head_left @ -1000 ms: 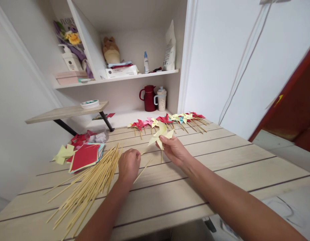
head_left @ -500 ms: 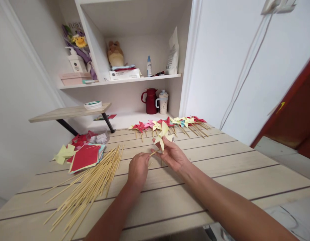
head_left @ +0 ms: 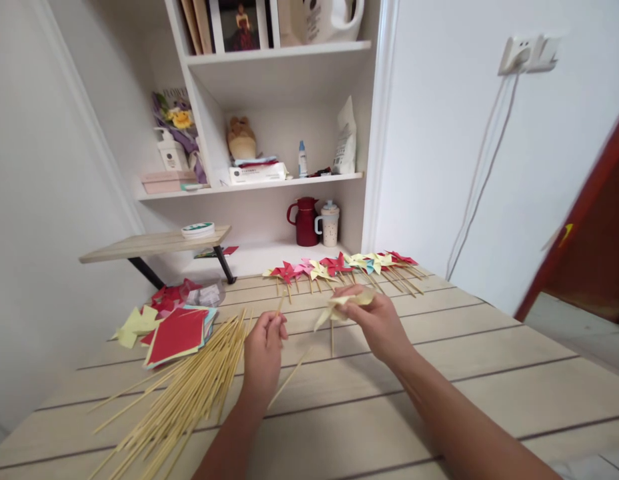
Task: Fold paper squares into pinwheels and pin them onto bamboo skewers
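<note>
My right hand [head_left: 377,323] holds a pale yellow paper pinwheel [head_left: 345,303] tilted flat above the wooden table [head_left: 439,400], a short pin or stick hanging under it. My left hand [head_left: 263,350] pinches a thin bamboo stick [head_left: 281,305] upright, a little left of the pinwheel. A second loose stick [head_left: 289,379] lies on the table just below both hands. The two hands are apart.
A heap of bamboo sticks [head_left: 184,393] lies at the left front. Coloured paper squares [head_left: 177,327] are stacked behind it. A row of finished pinwheels [head_left: 339,267] lines the table's far edge. Shelves with a red jug [head_left: 306,221] and a cup [head_left: 330,223] stand behind.
The camera tilted up. My right hand turned the pinwheel from upright to nearly flat. My left hand drew back to the left and raised its stick upright.
</note>
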`<move>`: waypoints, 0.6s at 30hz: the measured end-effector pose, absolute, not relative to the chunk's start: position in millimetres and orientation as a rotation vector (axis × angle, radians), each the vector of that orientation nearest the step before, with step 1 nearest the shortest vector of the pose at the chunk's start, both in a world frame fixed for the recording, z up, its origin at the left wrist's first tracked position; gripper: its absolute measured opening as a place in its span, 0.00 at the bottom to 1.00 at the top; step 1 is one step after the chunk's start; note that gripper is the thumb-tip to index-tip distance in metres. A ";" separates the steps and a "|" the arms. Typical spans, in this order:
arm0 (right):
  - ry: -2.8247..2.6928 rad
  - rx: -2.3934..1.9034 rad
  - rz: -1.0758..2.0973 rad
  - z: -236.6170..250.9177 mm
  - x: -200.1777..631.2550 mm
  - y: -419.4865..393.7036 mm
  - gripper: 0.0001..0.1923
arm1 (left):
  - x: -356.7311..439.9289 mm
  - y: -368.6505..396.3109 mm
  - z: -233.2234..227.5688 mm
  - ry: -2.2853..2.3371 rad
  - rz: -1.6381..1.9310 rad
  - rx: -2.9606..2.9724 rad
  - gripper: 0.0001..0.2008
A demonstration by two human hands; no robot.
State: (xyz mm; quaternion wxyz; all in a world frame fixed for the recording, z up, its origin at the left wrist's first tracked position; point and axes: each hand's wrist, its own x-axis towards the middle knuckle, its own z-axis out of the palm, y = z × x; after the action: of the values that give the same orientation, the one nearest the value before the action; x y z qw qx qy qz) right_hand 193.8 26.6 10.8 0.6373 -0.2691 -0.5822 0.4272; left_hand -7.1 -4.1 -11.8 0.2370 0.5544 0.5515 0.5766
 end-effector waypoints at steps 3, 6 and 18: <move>-1.584 -0.484 0.758 15.7 195.1 19.1 0.03 | -6.3 -11.1 -5.9 1.301 1.646 1.399 0.17; -1.718 -0.377 0.621 18.5 190.6 13.3 0.04 | -4.7 -15.7 -1.8 1.172 1.648 1.327 0.20; -1.737 -0.261 0.454 20.7 192.7 10.6 0.06 | 3.3 -25.1 -4.4 1.068 1.520 1.391 0.20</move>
State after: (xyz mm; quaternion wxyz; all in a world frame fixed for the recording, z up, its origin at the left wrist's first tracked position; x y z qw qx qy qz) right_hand 192.7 10.6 20.7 0.6161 -0.1135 -0.7541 0.1972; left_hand 3.3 -25.1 -4.4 0.3988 0.5497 0.4220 0.6006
